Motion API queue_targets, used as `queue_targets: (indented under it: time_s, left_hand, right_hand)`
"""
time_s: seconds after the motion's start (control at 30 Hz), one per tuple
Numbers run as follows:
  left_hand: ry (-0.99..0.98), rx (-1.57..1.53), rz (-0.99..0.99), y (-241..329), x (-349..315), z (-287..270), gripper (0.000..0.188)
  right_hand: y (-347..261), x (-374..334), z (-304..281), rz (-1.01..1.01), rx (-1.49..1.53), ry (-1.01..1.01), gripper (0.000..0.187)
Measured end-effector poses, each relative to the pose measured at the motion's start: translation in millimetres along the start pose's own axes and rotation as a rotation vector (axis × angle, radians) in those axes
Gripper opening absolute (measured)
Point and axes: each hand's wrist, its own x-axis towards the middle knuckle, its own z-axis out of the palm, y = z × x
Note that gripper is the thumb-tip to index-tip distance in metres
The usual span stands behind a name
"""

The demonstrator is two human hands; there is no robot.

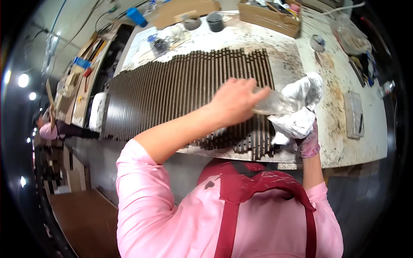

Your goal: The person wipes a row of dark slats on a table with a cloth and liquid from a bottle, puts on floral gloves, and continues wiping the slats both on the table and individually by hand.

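My left hand (pixel 235 101) is closed around a clear plastic bottle (pixel 276 104), which lies tilted on its side with its far end against a white cloth (pixel 296 124). Beneath that bunched cloth is my right hand (pixel 309 144), its fingers mostly hidden by the folds; it holds the cloth up and wears a thin, stained glove. Below both hands, many dark brown strips (pixel 185 90) lie side by side on a white table (pixel 331 148), with uneven ends. The bottle's mouth is hidden in the cloth.
At the table's back stand a dark cup (pixel 215 21), a bottle with a blue cap (pixel 158 45) and a cardboard box (pixel 269 19) of tools. To the right are a tin (pixel 317 43) and a grey block (pixel 354 115). Another person (pixel 53 124) is at far left.
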Motion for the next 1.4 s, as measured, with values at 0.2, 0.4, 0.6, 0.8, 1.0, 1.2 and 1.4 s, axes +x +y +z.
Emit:
queue_targets:
  time_s: [0.2, 0.4, 0.6, 0.8, 1.0, 1.2, 1.4]
  left_hand:
    - [-0.060, 0.069, 0.028, -1, 4, -2, 0.052]
    - [-0.114, 0.270, -0.036, -22, 7, -43, 0.059]
    - [-0.101, 0.343, 0.036, -15, 16, -43, 0.059]
    - [-0.117, 0.417, 0.103, -11, 16, -53, 0.052]
    - [-0.139, 0.454, 0.112, -5, 15, -75, 0.047]
    - [-0.097, 0.497, 0.098, -9, 23, -74, 0.045]
    - [-0.121, 0.472, 0.146, -6, 21, -77, 0.044]
  right_hand:
    - [15, 2, 36, 0.044, 0.146, -0.222, 0.054]
    - [5, 12, 75, -0.011, 0.048, 0.072, 0.046]
    - [11, 8, 92, 0.057, 0.066, 0.106, 0.045]
    - [15, -4, 98, -0.115, -0.115, 0.165, 0.053]
    - [-2, -9, 42, 0.251, 0.273, 0.066, 0.043]
    - [6, -9, 5, 0.306, 0.508, 0.029, 0.058]
    - [-1, -15, 30, 0.192, 0.362, 0.139, 0.057]
